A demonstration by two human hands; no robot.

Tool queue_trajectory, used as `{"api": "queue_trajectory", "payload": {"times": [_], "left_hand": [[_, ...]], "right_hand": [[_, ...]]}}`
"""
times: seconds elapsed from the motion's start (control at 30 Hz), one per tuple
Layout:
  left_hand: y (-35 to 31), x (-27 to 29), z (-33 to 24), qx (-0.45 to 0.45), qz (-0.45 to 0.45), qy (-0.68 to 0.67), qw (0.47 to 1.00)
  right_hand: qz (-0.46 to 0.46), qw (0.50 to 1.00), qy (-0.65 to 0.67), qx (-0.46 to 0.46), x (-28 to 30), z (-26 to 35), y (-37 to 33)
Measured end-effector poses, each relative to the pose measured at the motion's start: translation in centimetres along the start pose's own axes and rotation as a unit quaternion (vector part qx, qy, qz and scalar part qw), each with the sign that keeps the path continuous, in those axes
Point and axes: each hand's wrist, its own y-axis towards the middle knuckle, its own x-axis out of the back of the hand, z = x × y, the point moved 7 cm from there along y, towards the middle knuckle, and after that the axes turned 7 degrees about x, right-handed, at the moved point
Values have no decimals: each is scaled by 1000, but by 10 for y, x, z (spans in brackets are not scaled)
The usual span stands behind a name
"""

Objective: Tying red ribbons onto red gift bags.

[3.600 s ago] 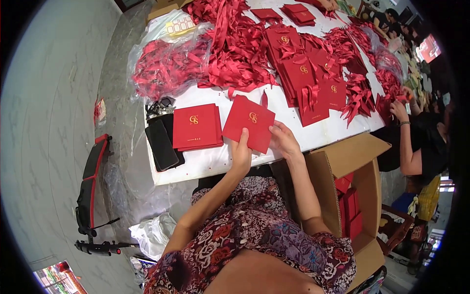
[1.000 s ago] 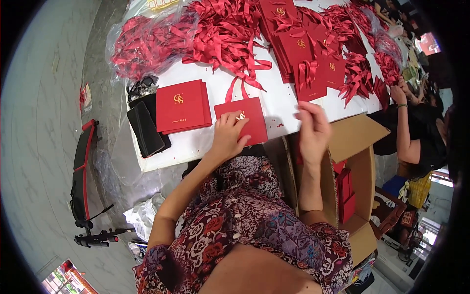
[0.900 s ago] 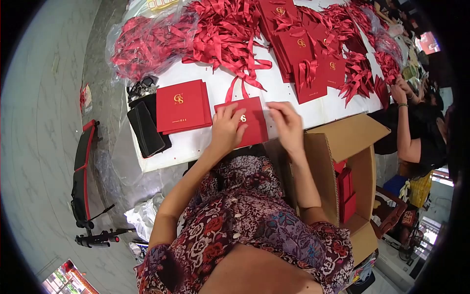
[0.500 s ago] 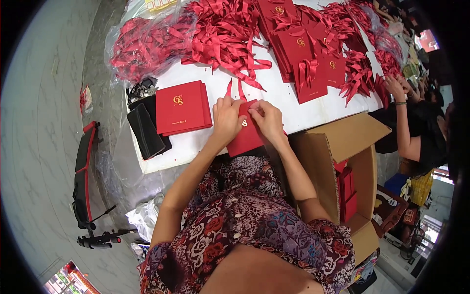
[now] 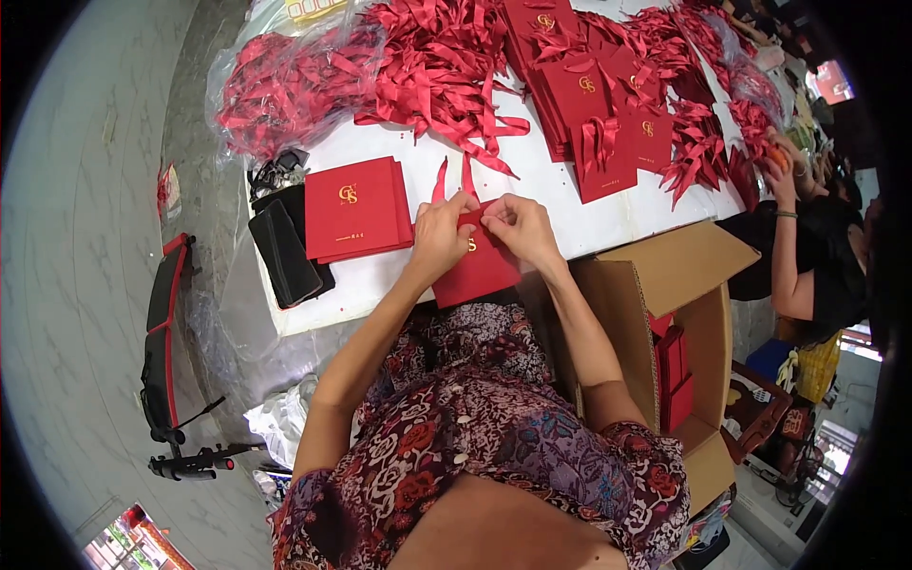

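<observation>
A flat red paper bag (image 5: 480,271) with a gold emblem lies at the front edge of the white table, just before my body. My left hand (image 5: 443,231) is closed on its upper left side, thumb over the front. With thumb and fingertips, my right hand (image 5: 522,228) pinches the bag's top edge; whether a ribbon end is in that pinch is too small to tell. Red ribbon (image 5: 466,178) sticks up beyond the top edge, between and behind my fingers. To the left, a neat stack of red bags (image 5: 353,209) lies flat, beside my left hand.
A heap of red ribbons (image 5: 437,76) and a clear plastic bag of them (image 5: 294,90) cover the far side. Ribboned red bags (image 5: 603,142) lie far right. A black pouch (image 5: 285,252) sits left; an open cardboard box (image 5: 608,332) stands right. Another person's arm (image 5: 785,237) reaches in.
The bag's lower end has swung slightly left and down. My right hand has shifted a little, still pinching the top edge. The other person's hand now holds something orange.
</observation>
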Motion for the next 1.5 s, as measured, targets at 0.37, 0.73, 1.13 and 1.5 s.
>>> {"api": "queue_trajectory", "payload": {"times": [0.37, 0.73, 1.13, 1.5], "left_hand": [[-9, 9, -26, -63, -33, 43, 997], [-20, 14, -49, -152, 0, 10, 988], [-18, 16, -48, -155, -28, 59, 986], [-9, 6, -22, -41, -48, -12, 998]], "right_hand": [[-34, 997, 47, -44, 12, 0, -4], [161, 979, -116, -49, 31, 13, 1], [163, 961, 176, -135, -9, -29, 16], [-112, 993, 0, -30, 46, -33, 25]]}}
